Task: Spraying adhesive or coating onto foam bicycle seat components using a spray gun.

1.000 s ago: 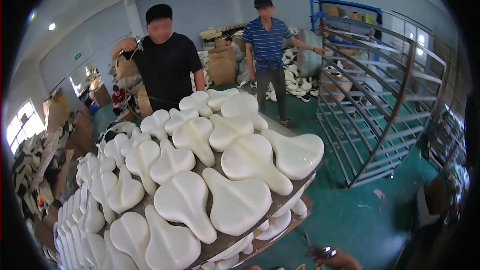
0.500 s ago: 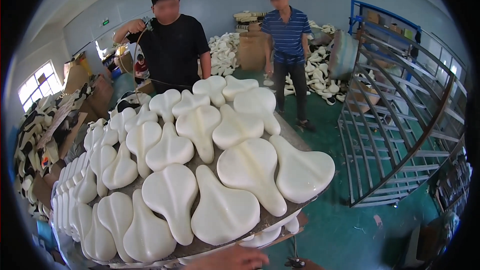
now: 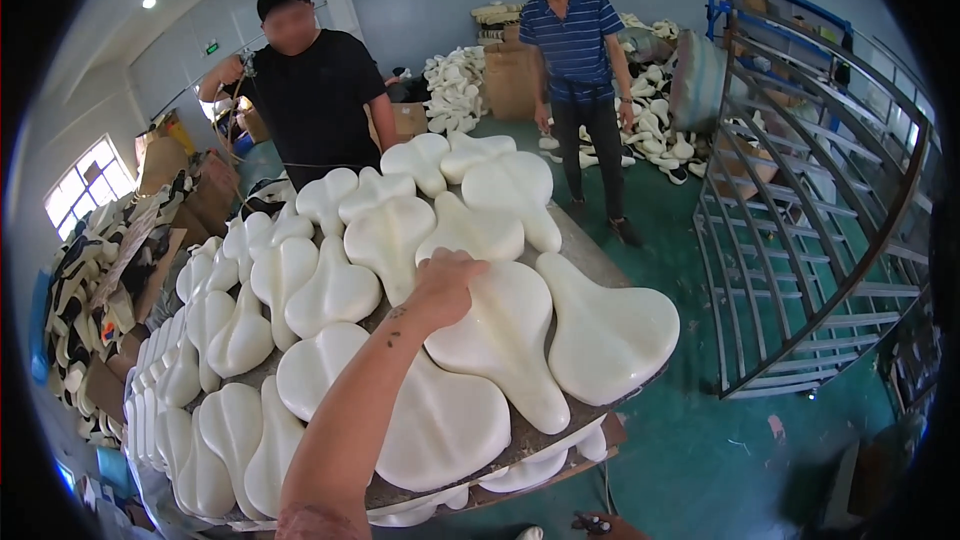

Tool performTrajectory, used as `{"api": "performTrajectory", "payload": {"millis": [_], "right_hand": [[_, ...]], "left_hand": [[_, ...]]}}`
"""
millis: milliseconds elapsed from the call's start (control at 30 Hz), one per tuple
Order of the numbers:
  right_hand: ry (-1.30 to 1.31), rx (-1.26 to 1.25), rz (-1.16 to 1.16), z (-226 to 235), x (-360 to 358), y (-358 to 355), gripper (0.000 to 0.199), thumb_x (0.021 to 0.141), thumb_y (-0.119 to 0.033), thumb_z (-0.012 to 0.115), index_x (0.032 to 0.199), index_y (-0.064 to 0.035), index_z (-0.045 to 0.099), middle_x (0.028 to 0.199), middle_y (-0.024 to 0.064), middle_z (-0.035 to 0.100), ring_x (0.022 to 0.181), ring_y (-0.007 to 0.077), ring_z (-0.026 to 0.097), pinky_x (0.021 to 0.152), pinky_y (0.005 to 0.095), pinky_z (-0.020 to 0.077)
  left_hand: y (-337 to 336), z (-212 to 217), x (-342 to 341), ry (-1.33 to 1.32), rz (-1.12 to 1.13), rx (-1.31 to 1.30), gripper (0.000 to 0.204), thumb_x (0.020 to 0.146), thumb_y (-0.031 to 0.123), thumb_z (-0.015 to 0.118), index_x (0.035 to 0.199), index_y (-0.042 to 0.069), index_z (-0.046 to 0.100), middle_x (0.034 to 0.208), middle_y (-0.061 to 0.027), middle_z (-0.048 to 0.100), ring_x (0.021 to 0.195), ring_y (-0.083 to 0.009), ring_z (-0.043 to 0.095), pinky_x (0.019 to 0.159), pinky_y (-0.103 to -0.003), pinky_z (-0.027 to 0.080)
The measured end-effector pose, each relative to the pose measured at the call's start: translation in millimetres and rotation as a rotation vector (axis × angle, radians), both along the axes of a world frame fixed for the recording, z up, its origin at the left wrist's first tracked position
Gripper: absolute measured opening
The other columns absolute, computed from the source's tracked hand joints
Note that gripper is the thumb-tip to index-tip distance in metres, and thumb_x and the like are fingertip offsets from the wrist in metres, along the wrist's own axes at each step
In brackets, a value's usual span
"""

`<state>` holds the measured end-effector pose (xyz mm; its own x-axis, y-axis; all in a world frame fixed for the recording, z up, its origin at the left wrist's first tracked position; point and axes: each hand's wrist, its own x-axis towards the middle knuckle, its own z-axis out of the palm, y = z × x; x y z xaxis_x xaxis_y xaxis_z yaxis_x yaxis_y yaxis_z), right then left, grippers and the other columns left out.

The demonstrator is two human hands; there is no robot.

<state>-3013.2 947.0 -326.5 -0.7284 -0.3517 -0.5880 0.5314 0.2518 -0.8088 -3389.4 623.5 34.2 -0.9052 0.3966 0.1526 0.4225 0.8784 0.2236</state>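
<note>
One hand (image 3: 447, 285) is reaching out over a flat board (image 3: 590, 252) loaded w/ cream-white, saddle-shaped foam seat pads. Which hand it is can't be told for sure; the forearm is coming in from the lower edge, slightly left of centre. Its fingers (image 3: 462, 262) are curling together, knuckles up, resting on the wide end of one big cream foam saddle pad (image 3: 505, 340) lying mid-board. Whether they're actually gripping it or just pressing on it can't be told; the fingertips are hidden under the hand.

Rel. to that pad: another wide pad (image 3: 610, 325) is lying just beside it on the right, touching; a third (image 3: 440, 425) is overlapping its near side; a narrower one (image 3: 385, 235) is sitting just behind the knuckles. More pads are filling the board's left side in rows, and more are showing under the board's near edge.

Beyond the board's far end, a person in a black tee (image 3: 315, 100) is standing close to it. A person in a striped blue polo (image 3: 575, 40) is standing further back on the green floor (image 3: 720, 450). A grey metal rack (image 3: 830, 230) is standing well to the right of the board.
</note>
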Motion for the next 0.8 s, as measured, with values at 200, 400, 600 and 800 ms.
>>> {"api": "performTrajectory", "payload": {"millis": [200,400,600,800], "right_hand": [[0.08,0.034,-0.027,6.0,-4.9,8.5,0.054,0.072,-0.007,0.06,0.125,-0.0071,0.051,0.111,0.0025,0.059,0.088,0.0125,0.051,0.074,0.0286,0.042],[0.135,0.168,-0.097,11.4,16.9,6.8,0.053,0.073,-0.009,0.058,0.125,-0.0081,0.051,0.109,0.0079,0.06,0.092,0.0154,0.053,0.078,0.0304,0.0435],[0.151,0.165,-0.147,101.6,6.5,6.5,0.054,0.075,-0.014,0.07,0.125,-0.0118,0.052,0.104,0.0041,0.062,0.09,0.0117,0.056,0.082,0.0299,0.0462],[0.273,0.061,-0.451,217.8,-11.7,2.0,0.052,0.077,-0.012,0.067,0.126,-0.0099,0.049,0.092,0.0013,0.06,0.081,0.01,0.054,0.072,0.0281,0.0463]], "left_hand": [[-0.6,8.6,5.4,-0.041,0.003,-0.01,0.047,0.074,-0.009,0.042,0.109,0.014,0.062,0.114,-0.0039,0.054,0.114,-0.024,0.04,0.098,-0.039,0.029],[2.5,52.4,43.4,0.395,-0.09,0.473,0.017,0.075,-0.002,0.057,0.088,0.006,0.065,0.093,-0.0074,0.059,0.095,-0.0286,0.051,0.08,-0.035,0.044],[27.8,78.4,151.7,0.175,-0.085,0.768,0.008,0.073,0.001,0.064,0.078,0.004,0.06,0.081,-0.0076,0.06,0.071,-0.0263,0.058,0.075,-0.037,0.047],[64.0,0.1,225.8,-0.017,-0.54,0.786,0.009,0.077,0.006,0.066,0.079,0.003,0.057,0.076,-0.0071,0.061,0.072,-0.0217,0.06,0.074,-0.032,0.048]]}}
